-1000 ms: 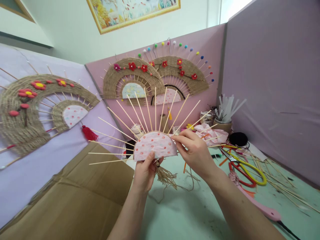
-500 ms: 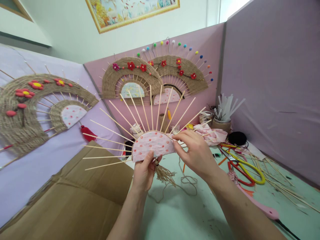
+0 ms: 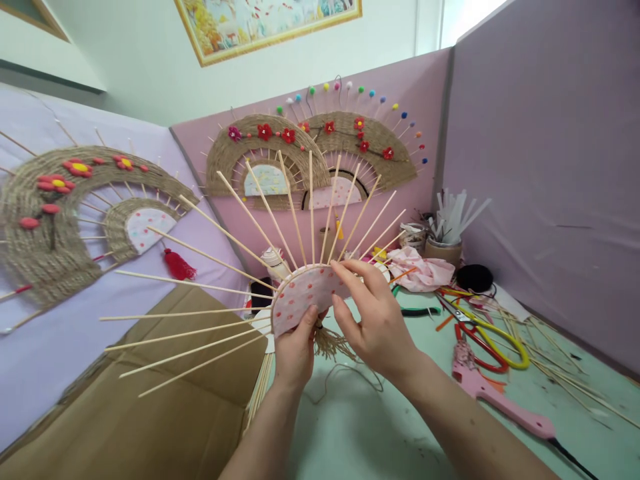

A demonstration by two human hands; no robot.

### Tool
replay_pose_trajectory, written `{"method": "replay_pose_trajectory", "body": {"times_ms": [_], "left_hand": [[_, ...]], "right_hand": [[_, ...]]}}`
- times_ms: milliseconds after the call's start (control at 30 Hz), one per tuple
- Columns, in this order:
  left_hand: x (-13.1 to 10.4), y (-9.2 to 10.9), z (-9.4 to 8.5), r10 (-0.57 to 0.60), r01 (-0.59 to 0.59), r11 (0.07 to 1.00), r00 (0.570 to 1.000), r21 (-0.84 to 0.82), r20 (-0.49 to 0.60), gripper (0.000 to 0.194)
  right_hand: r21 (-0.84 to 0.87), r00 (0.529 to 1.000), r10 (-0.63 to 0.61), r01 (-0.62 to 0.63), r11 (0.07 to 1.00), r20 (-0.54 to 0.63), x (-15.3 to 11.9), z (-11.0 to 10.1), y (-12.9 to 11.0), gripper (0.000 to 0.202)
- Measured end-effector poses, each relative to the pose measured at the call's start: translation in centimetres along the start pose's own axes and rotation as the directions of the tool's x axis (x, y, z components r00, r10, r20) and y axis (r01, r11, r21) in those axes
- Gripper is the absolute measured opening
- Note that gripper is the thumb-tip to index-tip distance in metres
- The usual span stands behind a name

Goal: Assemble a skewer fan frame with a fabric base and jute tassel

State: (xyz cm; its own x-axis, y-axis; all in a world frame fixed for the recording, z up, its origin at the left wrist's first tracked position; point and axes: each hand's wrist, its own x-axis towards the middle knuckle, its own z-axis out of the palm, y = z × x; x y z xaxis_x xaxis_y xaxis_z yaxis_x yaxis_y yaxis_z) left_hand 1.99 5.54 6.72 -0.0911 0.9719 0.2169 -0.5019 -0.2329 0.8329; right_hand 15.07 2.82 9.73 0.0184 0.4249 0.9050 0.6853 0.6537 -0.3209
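Note:
A half-round piece (image 3: 300, 297) covered in white cloth with pink dots is held up over the table, wooden sticks (image 3: 210, 257) fanning out from its curved edge. My left hand (image 3: 295, 350) grips its lower edge, thumb on the front face. My right hand (image 3: 370, 310) is at the right part of the curved rim, index finger and thumb apart, fingertips touching the front and rim near the stick bases. Whether it pinches a thin strand cannot be made out. Below the piece hangs a twine tassel (image 3: 334, 343), partly behind my right hand.
Brown cardboard (image 3: 165, 400) lies at the left. On the green table (image 3: 360, 433) at the right are yellow-handled scissors (image 3: 515, 350), a pink glue gun (image 3: 515, 410), loose sticks (image 3: 570, 380) and a jar (image 3: 443, 250) of white glue sticks. Finished twine fans (image 3: 265, 150) hang behind.
The piece has turned, its left sticks now nearer and reaching further left. My right hand has moved left along the rim and covers more of the cloth face.

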Motion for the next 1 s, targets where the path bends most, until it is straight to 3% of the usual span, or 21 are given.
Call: {"method": "replay_pose_trajectory", "body": {"times_ms": [167, 633, 1000], "left_hand": [[-0.14, -0.03, -0.04, -0.001, 0.002, 1.0, 0.999, 0.005, -0.039, 0.043], [-0.31, -0.1, -0.07, -0.006, 0.006, 1.0, 1.0, 0.026, -0.001, 0.037], [-0.12, -0.32, -0.5, 0.008, -0.008, 0.998, 1.0, 0.055, -0.001, 0.044]], "right_hand": [[-0.009, 1.0, -0.014, 0.014, 1.0, 0.013, -0.15, 0.29, -0.1, 0.047], [-0.008, 0.999, 0.012, -0.012, 1.0, 0.036, -0.16, 0.27, -0.2, 0.043], [-0.008, 0.999, 0.035, -0.035, 0.999, 0.021, -0.23, 0.27, -0.44, 0.042]]}}
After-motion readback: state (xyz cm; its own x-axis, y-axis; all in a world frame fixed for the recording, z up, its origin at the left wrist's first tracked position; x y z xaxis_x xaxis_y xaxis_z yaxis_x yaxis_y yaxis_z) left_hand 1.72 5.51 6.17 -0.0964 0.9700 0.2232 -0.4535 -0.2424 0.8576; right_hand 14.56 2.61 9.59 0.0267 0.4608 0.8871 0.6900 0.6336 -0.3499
